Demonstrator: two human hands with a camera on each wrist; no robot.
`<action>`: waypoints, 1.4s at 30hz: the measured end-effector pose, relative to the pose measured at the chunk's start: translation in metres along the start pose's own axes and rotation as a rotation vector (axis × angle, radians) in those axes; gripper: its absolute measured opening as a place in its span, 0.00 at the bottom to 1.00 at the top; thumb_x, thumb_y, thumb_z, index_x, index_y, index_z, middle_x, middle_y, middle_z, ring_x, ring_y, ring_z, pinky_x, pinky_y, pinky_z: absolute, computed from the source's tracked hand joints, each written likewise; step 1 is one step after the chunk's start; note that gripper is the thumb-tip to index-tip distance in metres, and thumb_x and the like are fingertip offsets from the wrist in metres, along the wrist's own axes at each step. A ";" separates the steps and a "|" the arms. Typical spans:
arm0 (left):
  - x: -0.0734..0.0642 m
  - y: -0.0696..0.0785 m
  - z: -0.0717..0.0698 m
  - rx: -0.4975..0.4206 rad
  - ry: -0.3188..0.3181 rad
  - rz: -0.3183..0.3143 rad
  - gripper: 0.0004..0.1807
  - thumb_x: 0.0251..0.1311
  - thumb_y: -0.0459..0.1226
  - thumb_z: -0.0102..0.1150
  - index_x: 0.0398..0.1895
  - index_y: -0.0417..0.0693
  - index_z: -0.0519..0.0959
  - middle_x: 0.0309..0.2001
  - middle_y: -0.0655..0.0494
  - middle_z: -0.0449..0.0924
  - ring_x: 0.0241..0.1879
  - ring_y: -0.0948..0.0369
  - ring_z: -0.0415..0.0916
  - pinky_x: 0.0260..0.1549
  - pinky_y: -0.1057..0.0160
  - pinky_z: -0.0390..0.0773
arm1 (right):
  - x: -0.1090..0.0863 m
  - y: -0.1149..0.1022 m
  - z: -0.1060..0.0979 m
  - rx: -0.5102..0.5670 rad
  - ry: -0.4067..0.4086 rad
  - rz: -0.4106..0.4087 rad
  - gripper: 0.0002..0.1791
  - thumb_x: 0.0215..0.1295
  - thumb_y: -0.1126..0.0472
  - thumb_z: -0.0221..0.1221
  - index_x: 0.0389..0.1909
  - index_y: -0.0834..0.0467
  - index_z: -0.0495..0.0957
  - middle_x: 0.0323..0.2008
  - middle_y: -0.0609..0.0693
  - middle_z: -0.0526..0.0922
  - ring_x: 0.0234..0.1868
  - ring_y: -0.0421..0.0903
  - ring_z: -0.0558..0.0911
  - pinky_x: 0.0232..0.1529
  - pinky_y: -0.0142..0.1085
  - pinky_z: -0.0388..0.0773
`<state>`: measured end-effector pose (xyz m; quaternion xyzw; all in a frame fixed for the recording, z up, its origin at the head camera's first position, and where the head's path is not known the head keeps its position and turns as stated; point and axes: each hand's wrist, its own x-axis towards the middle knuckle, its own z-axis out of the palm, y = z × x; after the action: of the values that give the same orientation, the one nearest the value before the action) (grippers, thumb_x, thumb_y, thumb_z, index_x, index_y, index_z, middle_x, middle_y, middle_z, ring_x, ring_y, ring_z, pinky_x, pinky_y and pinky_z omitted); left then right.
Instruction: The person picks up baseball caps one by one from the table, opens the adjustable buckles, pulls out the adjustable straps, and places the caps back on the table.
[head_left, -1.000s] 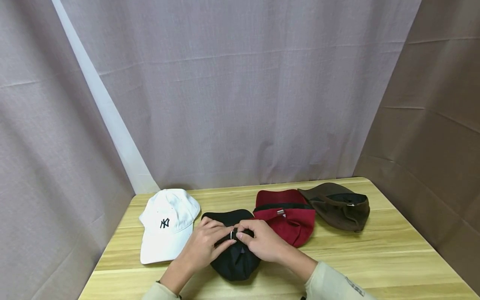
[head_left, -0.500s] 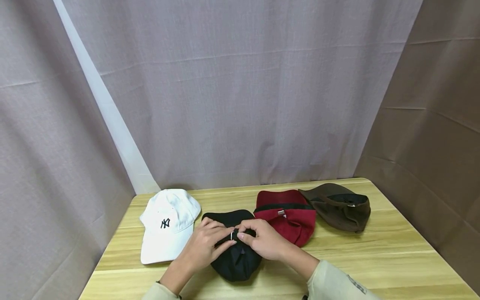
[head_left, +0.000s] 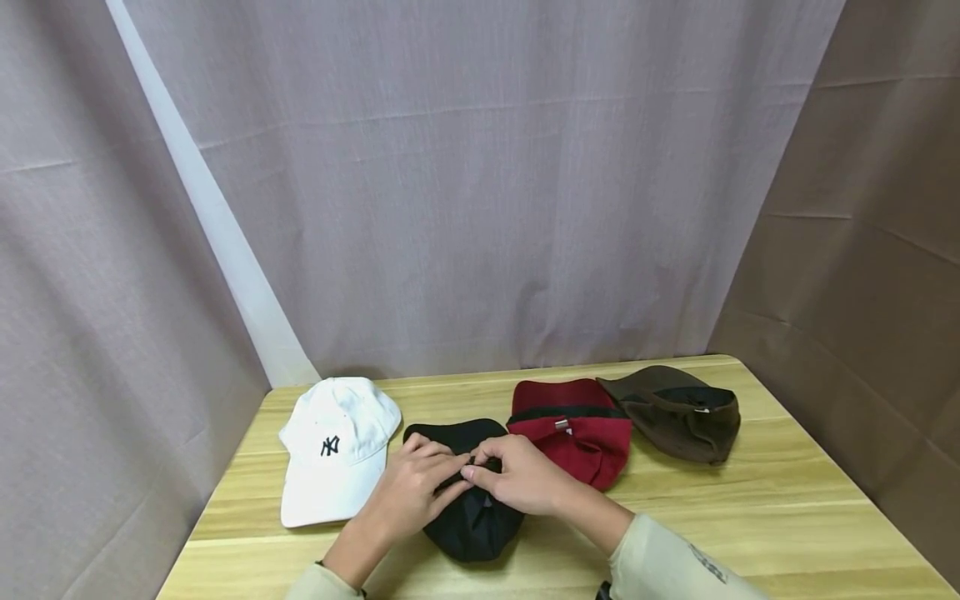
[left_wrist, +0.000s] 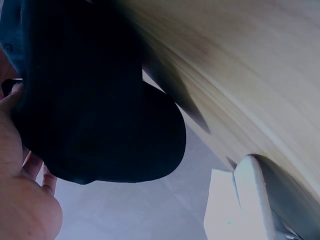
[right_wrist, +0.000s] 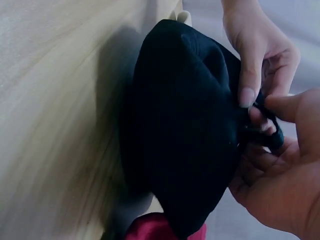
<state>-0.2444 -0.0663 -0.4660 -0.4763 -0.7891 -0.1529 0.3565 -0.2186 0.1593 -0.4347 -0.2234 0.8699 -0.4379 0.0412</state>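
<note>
A black cap [head_left: 472, 529] lies on the table in front of the person, its brim toward the back and its strap side up. The left hand [head_left: 416, 487] pinches the strap side of the cap between thumb and fingers. From the other side the right hand [head_left: 525, 477] pinches the strap, its thumb tip close to the left fingertips. In the right wrist view a black strap [right_wrist: 272, 137] shows between the two hands; its buckle is mostly hidden by fingers. The cap's dark side [left_wrist: 90, 110] fills much of the left wrist view.
A white cap [head_left: 337, 454] with a dark logo lies to the left. To the right is a red cap [head_left: 581, 450] with a metal buckle, touching or overlapped by a brown cap [head_left: 675, 417]. All lie on a wooden table [head_left: 720, 517] before grey curtains [head_left: 487, 208].
The right thumb has shifted slightly left toward the left fingertips and now covers the pale buckle seen earlier. The left hand and the caps stay nearly in place.
</note>
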 end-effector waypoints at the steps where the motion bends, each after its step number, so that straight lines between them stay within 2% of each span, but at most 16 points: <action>1: 0.000 0.001 0.000 0.006 -0.009 -0.005 0.17 0.61 0.48 0.76 0.50 0.52 0.91 0.39 0.64 0.93 0.41 0.68 0.87 0.48 0.65 0.76 | 0.000 -0.001 0.001 -0.011 -0.001 -0.001 0.09 0.76 0.52 0.64 0.34 0.49 0.84 0.43 0.49 0.91 0.24 0.34 0.76 0.31 0.29 0.75; 3: 0.000 0.001 0.000 0.017 -0.016 -0.009 0.17 0.60 0.48 0.77 0.50 0.52 0.91 0.40 0.64 0.93 0.42 0.68 0.87 0.48 0.65 0.76 | 0.001 -0.004 0.002 -0.016 -0.008 -0.001 0.10 0.76 0.55 0.63 0.32 0.52 0.82 0.32 0.48 0.89 0.14 0.34 0.67 0.22 0.29 0.68; 6: 0.000 0.002 0.001 0.017 -0.011 -0.015 0.18 0.59 0.47 0.78 0.50 0.52 0.91 0.40 0.64 0.93 0.41 0.68 0.87 0.48 0.65 0.77 | 0.001 -0.006 0.003 -0.019 -0.021 -0.006 0.12 0.78 0.58 0.61 0.30 0.53 0.80 0.20 0.45 0.83 0.11 0.34 0.68 0.19 0.28 0.65; 10: 0.000 0.004 0.000 -0.018 -0.010 -0.044 0.17 0.60 0.46 0.77 0.50 0.51 0.91 0.40 0.62 0.93 0.41 0.66 0.87 0.48 0.64 0.76 | 0.001 -0.006 0.005 -0.033 -0.017 -0.022 0.13 0.79 0.59 0.59 0.30 0.52 0.80 0.25 0.43 0.83 0.13 0.36 0.72 0.20 0.28 0.67; 13: -0.001 0.005 -0.001 -0.045 -0.018 -0.072 0.16 0.61 0.46 0.76 0.50 0.51 0.91 0.41 0.62 0.93 0.42 0.65 0.87 0.48 0.65 0.75 | 0.002 -0.005 0.006 -0.057 -0.004 -0.036 0.13 0.79 0.60 0.59 0.29 0.52 0.80 0.27 0.43 0.81 0.14 0.35 0.70 0.22 0.28 0.67; 21: -0.005 0.005 0.000 -0.101 0.016 -0.091 0.17 0.59 0.44 0.77 0.50 0.50 0.91 0.41 0.60 0.93 0.41 0.65 0.87 0.47 0.65 0.76 | 0.002 -0.004 0.007 -0.082 -0.013 -0.039 0.13 0.79 0.60 0.59 0.29 0.51 0.80 0.20 0.39 0.73 0.17 0.33 0.65 0.25 0.28 0.66; 23: -0.005 0.004 0.000 -0.115 0.033 -0.087 0.18 0.59 0.44 0.78 0.51 0.49 0.90 0.41 0.60 0.93 0.41 0.65 0.87 0.46 0.65 0.75 | 0.002 -0.003 0.005 -0.079 -0.014 -0.041 0.13 0.79 0.60 0.59 0.30 0.49 0.80 0.21 0.39 0.74 0.19 0.33 0.64 0.26 0.28 0.66; 26: -0.004 0.004 0.001 -0.120 0.042 -0.084 0.19 0.59 0.44 0.78 0.52 0.48 0.90 0.42 0.59 0.93 0.41 0.65 0.87 0.46 0.65 0.75 | 0.002 -0.002 0.002 -0.078 -0.007 -0.048 0.12 0.79 0.60 0.60 0.30 0.48 0.81 0.28 0.38 0.81 0.25 0.34 0.69 0.31 0.30 0.70; 31: -0.001 0.004 0.002 -0.113 0.032 -0.083 0.19 0.60 0.45 0.77 0.53 0.49 0.90 0.43 0.59 0.93 0.42 0.65 0.87 0.47 0.65 0.76 | 0.001 0.000 -0.004 -0.045 -0.009 -0.036 0.12 0.78 0.59 0.60 0.30 0.48 0.80 0.38 0.38 0.86 0.35 0.37 0.75 0.40 0.32 0.73; 37: -0.002 0.001 0.003 -0.158 0.044 -0.097 0.18 0.58 0.43 0.78 0.51 0.49 0.90 0.44 0.59 0.93 0.42 0.65 0.87 0.46 0.64 0.76 | 0.001 0.005 -0.009 0.031 -0.024 -0.055 0.11 0.77 0.59 0.61 0.30 0.53 0.80 0.43 0.44 0.88 0.44 0.38 0.79 0.48 0.32 0.73; 42: -0.003 0.001 0.003 -0.174 0.044 -0.100 0.17 0.59 0.42 0.78 0.51 0.49 0.90 0.44 0.60 0.93 0.42 0.66 0.87 0.45 0.65 0.76 | 0.000 0.007 -0.010 0.057 -0.041 -0.065 0.12 0.77 0.59 0.61 0.30 0.55 0.80 0.43 0.46 0.88 0.47 0.38 0.80 0.49 0.31 0.73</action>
<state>-0.2435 -0.0660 -0.4708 -0.4619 -0.7876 -0.2492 0.3230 -0.2238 0.1701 -0.4338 -0.2593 0.8483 -0.4589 0.0511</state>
